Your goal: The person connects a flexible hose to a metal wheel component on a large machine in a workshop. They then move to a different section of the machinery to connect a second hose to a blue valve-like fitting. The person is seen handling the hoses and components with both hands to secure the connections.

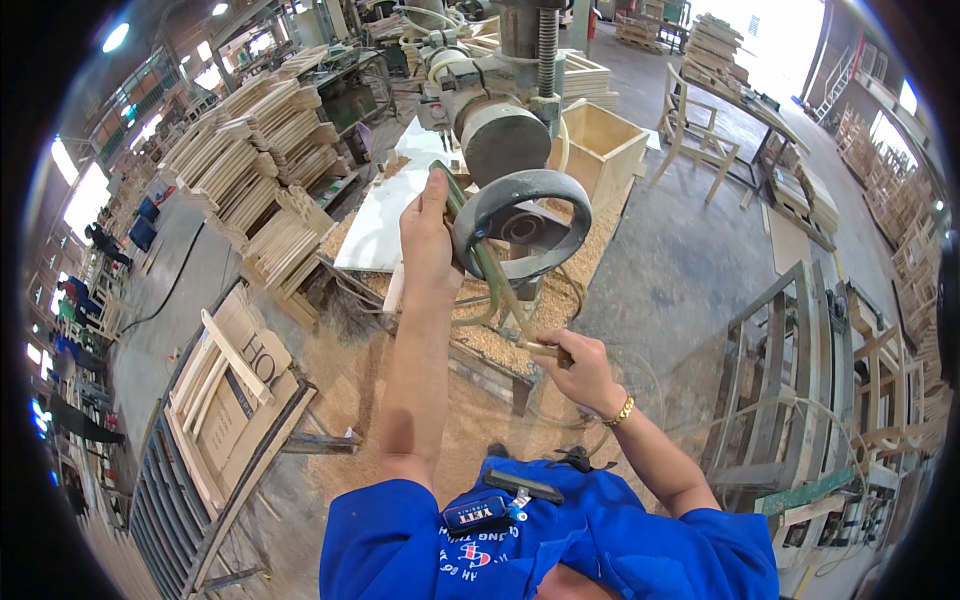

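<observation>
My left hand (430,235) is raised beside a machine's grey handwheel (580,225). Its fingers are closed around a long green bar (488,265), with the thumb along the upper end. The bar slants down past the left of the wheel toward my right hand (580,372); part of it is hidden. Lower and to the right, my right hand is closed on a short yellowish tube-like handle (543,349), whose exact kind I cannot make out. A round dark motor end (507,143) sits just above the handwheel.
Wood shavings (600,255) cover the machine's base and the floor around it. A white board (375,225) lies left of the machine, a wooden box (600,150) behind it. Stacked wood parts (255,160) stand left, a slatted rack (180,510) lower left, wooden frames (780,360) right.
</observation>
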Available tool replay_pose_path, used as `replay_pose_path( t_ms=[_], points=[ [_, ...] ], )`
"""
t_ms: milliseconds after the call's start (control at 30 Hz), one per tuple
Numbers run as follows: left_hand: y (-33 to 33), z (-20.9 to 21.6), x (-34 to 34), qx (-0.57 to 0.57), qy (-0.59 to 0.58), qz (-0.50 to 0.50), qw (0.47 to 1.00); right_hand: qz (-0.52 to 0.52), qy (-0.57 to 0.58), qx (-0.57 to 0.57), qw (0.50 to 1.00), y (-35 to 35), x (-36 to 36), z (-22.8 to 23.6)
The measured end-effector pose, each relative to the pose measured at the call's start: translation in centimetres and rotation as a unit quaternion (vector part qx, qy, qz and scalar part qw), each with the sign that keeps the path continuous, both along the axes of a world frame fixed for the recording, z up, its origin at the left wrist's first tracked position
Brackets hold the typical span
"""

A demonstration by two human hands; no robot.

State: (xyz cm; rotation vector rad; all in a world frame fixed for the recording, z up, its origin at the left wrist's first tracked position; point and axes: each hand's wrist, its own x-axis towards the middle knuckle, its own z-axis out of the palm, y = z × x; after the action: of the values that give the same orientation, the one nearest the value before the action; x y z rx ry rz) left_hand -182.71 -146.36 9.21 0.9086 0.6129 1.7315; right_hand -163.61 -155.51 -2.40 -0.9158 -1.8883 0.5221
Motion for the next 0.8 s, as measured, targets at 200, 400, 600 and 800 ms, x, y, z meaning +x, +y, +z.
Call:
replay_pose_path(
  t_ms=[200, 400, 600, 800],
  points=[
    [-0.2, -0.2, 0.2, -0.008, 0.008, 0.014, 1.000, 0.006, -0.071, -0.094, 0.993, -1.4, 1.3, -1.5],
    [-0.4, -0.9, -0.4, -0.049, 0.036, -0.049, 0.997, -0.016, -0.059, -0.121, 0.991, -1.5, 1.4, -3.2],
    [-0.8, -1.2, -0.8, -0.004, 0.067, -0.055, 0.996, -0.040, -0.045, -0.112, 0.992, -1.2, 1.3, -3.4],
    [-0.6, -0.6, -0.5, 0.045, 0.076, 0.036, 0.995, -0.012, -0.115, -0.049, 0.992, 0.1, -1.2, -2.6]
  ],
)
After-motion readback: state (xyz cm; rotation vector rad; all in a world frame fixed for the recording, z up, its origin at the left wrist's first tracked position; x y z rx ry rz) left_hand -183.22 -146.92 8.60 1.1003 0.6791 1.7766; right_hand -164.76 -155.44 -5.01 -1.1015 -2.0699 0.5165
